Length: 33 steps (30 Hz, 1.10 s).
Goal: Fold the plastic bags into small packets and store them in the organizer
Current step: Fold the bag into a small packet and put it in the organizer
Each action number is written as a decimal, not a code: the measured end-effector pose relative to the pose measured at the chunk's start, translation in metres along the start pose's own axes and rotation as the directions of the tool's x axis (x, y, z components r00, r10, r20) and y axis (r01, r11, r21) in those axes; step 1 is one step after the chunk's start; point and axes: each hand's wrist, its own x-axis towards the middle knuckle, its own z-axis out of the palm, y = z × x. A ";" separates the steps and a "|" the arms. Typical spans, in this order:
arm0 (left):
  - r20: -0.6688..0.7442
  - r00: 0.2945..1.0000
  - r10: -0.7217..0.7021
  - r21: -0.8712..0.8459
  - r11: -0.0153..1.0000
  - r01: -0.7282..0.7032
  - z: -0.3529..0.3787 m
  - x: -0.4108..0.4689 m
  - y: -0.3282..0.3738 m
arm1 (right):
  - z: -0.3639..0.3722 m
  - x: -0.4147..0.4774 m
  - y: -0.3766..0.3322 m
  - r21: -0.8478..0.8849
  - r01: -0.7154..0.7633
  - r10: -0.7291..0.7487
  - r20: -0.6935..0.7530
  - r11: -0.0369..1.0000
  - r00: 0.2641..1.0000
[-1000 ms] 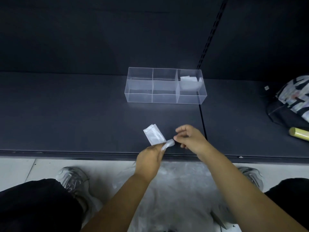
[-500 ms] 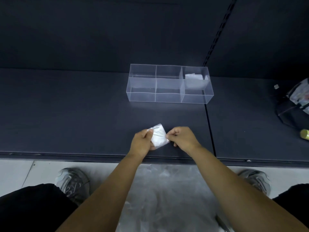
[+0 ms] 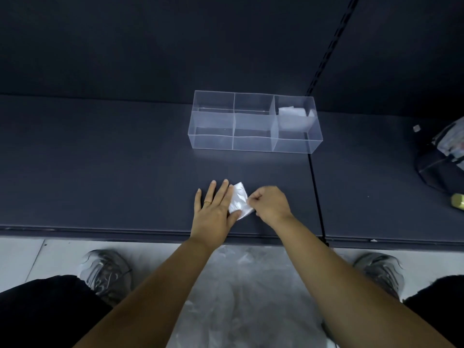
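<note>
The left hand (image 3: pixel 213 212) lies flat on the dark shelf (image 3: pixel 100 159), palm down, fingers straight and slightly spread, pointing away from the person. A gold ring (image 3: pixel 207 202) sits on one finger. The index-finger side and the thumb press on the left part of the folded plastic bag packet (image 3: pixel 239 200), so this hand is relaxed and grasps nothing. The forearm reaches in from the lower left.

The right hand (image 3: pixel 270 203) comes in from the lower right, knuckles up and fingers curled. Its fingertips pinch the right edge of the packet.

The packet lies flat on the shelf near the front edge, between the two hands, white and crinkled. Its visible part is a tilted oblong. The long axis runs roughly from near to far, with the far corner pointing towards the clear organizer (image 3: pixel 251 140).

The organizer stands farther back on the shelf, well apart from the hands, long side facing the person, divided into six compartments. Its far right compartment holds a stored folded packet (image 3: pixel 292 114).

On the floor below, loose plastic bags (image 3: pixel 251 285) are spread between a left shoe (image 3: pixel 105 270) and a right shoe (image 3: pixel 379 272). A patterned bag (image 3: pixel 442 159) rests at the shelf's right edge.
</note>
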 end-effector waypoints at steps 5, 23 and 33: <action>0.056 0.998 -0.030 0.026 0.999 0.028 0.000 -0.001 0.003 | 0.024 -0.019 0.017 -0.280 0.117 -0.187 -0.240 0.953 0.953; 0.092 0.955 -0.283 -0.297 0.907 0.298 -0.010 -0.018 0.025 | 0.015 -0.024 0.008 0.228 0.100 -0.066 -0.152 0.968 0.986; 0.493 0.854 0.170 -0.839 0.354 0.414 -0.096 0.019 0.019 | -0.068 -0.034 -0.001 0.394 0.314 -0.415 0.202 0.864 0.887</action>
